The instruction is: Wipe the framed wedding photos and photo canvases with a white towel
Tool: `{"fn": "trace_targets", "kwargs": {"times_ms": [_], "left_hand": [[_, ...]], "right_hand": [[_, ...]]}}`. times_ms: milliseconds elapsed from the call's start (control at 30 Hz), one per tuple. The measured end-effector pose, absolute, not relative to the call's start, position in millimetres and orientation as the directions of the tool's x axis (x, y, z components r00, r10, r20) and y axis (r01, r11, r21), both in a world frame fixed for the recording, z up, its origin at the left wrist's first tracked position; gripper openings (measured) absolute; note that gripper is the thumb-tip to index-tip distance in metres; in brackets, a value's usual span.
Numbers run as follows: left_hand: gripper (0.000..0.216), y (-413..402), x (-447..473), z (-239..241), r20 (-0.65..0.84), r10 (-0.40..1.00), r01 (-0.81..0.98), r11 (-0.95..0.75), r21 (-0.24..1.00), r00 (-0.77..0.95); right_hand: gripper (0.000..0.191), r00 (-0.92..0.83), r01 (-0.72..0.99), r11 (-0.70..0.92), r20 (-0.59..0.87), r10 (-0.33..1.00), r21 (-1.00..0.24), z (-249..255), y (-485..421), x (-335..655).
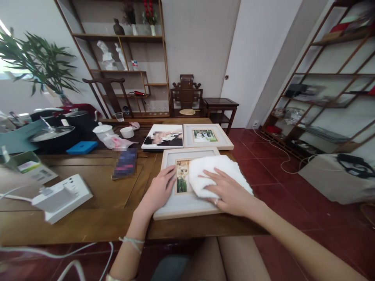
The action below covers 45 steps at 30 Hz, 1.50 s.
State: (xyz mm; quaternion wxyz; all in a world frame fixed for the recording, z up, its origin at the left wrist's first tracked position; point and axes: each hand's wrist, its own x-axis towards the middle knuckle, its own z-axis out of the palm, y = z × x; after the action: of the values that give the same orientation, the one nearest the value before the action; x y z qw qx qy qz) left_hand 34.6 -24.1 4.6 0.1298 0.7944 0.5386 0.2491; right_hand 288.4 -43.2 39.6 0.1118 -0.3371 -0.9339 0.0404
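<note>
A light-wood picture frame (167,208) lies flat at the table's front edge, with a small photo (181,183) inside its pale mat. My left hand (159,189) rests on the frame's left side, fingers stretched out and holding nothing. A folded white cloth (234,171) covers the frame's right half and part of the photo. My right hand (227,191) holds the cloth against the frame, its fingers spread over the top. Behind are a second light-wood frame (228,142) with an outdoor photo and a white-edged photo panel (168,134).
On the wooden table (117,218) to the left are a white power strip (68,199), an open small box (35,168), a blue box (82,147), a lidded pot (54,136) and a white teapot (102,130). A grey bin-like object (331,179) stands on the red floor at right.
</note>
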Motion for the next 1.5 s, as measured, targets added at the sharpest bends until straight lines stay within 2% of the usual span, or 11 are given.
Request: {"fn": "trace_targets", "kwargs": {"times_ms": [200, 367, 433, 567, 633, 933, 1200, 1333, 1500], "left_hand": [[0.04, -23, 33, 5, 0.28, 0.912, 0.787, -0.401, 0.468, 0.299], [0.039, -22, 34, 2, 0.294, 0.916, 0.782, -0.39, 0.485, 0.274], [0.039, -20, 35, 1, 0.32, 0.912, 0.776, -0.391, 0.495, 0.256], [0.039, -19, 36, 2, 0.354, 0.9, 0.76, -0.414, 0.501, 0.257], [0.039, -20, 37, 4, 0.353, 0.9, 0.757, -0.414, 0.505, 0.256], [0.039, -18, 36, 3, 0.353, 0.894, 0.766, -0.426, 0.482, 0.275], [0.038, -18, 37, 2, 0.351, 0.898, 0.779, -0.415, 0.47, 0.267], [0.037, -17, 37, 4, 0.363, 0.888, 0.774, -0.434, 0.46, 0.282], [0.036, -16, 36, 5, 0.377, 0.878, 0.775, -0.451, 0.443, 0.295]], "right_hand": [[0.036, -0.653, 0.729, 0.684, 0.269, 0.708, -0.03, 37, 34, 275], [0.034, -0.644, 0.747, 0.664, 0.223, 0.731, -0.02, 35, 46, 267], [0.033, -0.682, 0.715, 0.698, 0.185, 0.708, -0.035, 38, 27, 264], [0.031, -0.825, 0.539, 0.828, 0.099, 0.556, -0.152, 45, -33, 252], [0.028, -0.843, 0.512, 0.844, 0.094, 0.529, -0.163, 46, -57, 244], [0.022, -0.748, 0.632, 0.753, 0.109, 0.654, -0.181, 42, -73, 267], [0.022, -0.668, 0.723, 0.689, 0.197, 0.718, -0.056, 38, -74, 323], [0.026, -0.622, 0.758, 0.651, 0.263, 0.738, -0.034, 32, -45, 320], [0.038, -0.496, 0.851, 0.524, 0.273, 0.824, -0.038, 36, 13, 300]]}}
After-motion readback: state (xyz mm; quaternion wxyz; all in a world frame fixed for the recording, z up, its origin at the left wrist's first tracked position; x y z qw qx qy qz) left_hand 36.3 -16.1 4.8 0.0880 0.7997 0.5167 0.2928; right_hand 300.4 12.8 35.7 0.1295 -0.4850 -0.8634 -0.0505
